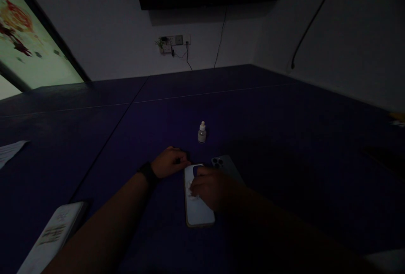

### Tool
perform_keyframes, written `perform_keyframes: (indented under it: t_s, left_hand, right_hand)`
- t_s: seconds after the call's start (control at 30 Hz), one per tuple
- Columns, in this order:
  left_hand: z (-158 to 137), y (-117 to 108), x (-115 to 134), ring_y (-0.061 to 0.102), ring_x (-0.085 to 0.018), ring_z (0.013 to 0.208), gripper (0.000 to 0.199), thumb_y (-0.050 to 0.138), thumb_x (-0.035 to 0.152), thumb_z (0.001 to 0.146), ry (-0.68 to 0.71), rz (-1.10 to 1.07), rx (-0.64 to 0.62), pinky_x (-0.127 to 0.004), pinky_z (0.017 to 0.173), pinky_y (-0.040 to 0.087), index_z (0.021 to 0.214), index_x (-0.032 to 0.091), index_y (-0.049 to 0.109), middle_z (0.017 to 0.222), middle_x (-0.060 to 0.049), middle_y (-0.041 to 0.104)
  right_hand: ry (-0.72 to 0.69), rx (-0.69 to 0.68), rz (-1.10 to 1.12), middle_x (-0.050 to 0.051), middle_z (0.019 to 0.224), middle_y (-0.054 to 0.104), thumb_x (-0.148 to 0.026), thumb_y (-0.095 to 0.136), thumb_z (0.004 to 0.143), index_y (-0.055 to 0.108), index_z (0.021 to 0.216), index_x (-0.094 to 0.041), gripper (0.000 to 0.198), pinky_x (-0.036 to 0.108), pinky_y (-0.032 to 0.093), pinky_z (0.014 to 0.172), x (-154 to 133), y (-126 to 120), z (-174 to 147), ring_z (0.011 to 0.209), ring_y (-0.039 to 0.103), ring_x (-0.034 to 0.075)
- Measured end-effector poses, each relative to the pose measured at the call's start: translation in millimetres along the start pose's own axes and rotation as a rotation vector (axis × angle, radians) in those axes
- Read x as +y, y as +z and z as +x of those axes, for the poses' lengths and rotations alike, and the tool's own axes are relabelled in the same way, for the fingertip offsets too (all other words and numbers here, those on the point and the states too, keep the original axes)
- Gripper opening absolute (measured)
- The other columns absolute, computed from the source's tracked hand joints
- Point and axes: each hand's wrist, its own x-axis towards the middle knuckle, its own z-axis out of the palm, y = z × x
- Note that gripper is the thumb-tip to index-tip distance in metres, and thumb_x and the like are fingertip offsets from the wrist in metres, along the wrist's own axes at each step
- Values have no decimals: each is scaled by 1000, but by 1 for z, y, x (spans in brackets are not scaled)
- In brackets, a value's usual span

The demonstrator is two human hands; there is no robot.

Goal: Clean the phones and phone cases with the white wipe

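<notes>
Head view: right hand (211, 187) pinches white wad (192, 196) on phone case (199, 214), apparently mid-rub; left hand (167, 163) curls, grip unclear.

White phone case (200, 214); dark-purple table (158, 122); black watch (147, 173).

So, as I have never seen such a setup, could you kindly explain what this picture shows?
There is no machine: these are a person's two bare hands, seen by a camera worn on the head, facing forward and down. On the dark purple table lies a pale, rectangular phone case. The right hand holds what looks like a small white wad against it. The left hand rests at its top corner. Beside it lies a grey phone; farther off stands a small clear bottle with a white dropper top.
</notes>
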Motion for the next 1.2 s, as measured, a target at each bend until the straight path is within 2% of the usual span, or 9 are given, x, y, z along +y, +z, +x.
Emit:
perform_keyframes:
  t_s: [0.07,0.2,0.4,0.53,0.63,0.8,0.93,1.07,1.2]
  left_hand:
    - [0,0,0,55,-12,67,35,55,44,97,6,-2,4,-31,80,37,72,19,56,67,4,59]
    - [0,0,0,54,-12,67,38,53,47,98,15,-1,6,-30,79,36,71,20,55,65,4,58]
    - [1,-1,1,53,-12,67,40,51,48,98,-5,4,-7,-29,79,37,71,19,55,63,4,56]
    - [1,0,0,53,-12,65,39,53,47,98,-11,2,9,-30,79,37,71,20,54,62,5,55]
    - [1,0,0,53,-12,65,38,54,45,98,-3,5,2,-31,80,36,70,19,55,63,6,55]
    - [0,0,-1,53,-12,67,38,53,47,98,-6,-10,2,-30,79,36,72,19,55,66,5,56]
    - [0,0,0,53,-12,67,35,55,43,97,-11,-2,-6,-30,80,36,72,19,55,65,5,56]
    - [0,-1,0,53,-12,67,34,57,40,97,-13,0,-3,-31,83,35,71,19,55,63,6,55]
    - [0,-1,-2,53,-12,66,35,57,41,97,9,-4,3,-30,81,36,71,19,55,64,6,54]
  right_hand:
    - [2,6,24,7,98,75,-7,51,95,72,94,-17,24,34,42,78,1,0,0,81,59,17]
    - [-119,-42,98,5,97,77,-6,52,95,72,92,-18,23,34,42,81,1,4,-3,81,61,16]
    - [-44,60,130,7,114,76,-4,49,96,72,105,-13,27,33,44,81,2,7,-6,86,62,16]
    - [-53,70,163,8,107,77,-3,48,96,73,96,-13,27,33,44,85,5,6,-7,89,65,16]
    - [-1,94,125,11,111,76,-4,48,97,72,104,-12,27,34,45,84,3,4,-7,90,65,17]
    - [-121,21,153,6,105,78,-7,51,96,73,95,-15,24,34,44,84,0,3,-7,85,65,16]
    - [-21,96,126,8,111,77,-6,48,98,74,103,-14,28,34,44,82,4,7,-10,87,64,17]
    - [-93,90,187,5,113,77,-10,51,99,74,101,-17,25,32,44,84,7,14,-10,90,64,15]
    - [19,109,149,7,110,78,-7,52,97,76,101,-15,25,34,44,82,7,16,-8,86,64,16]
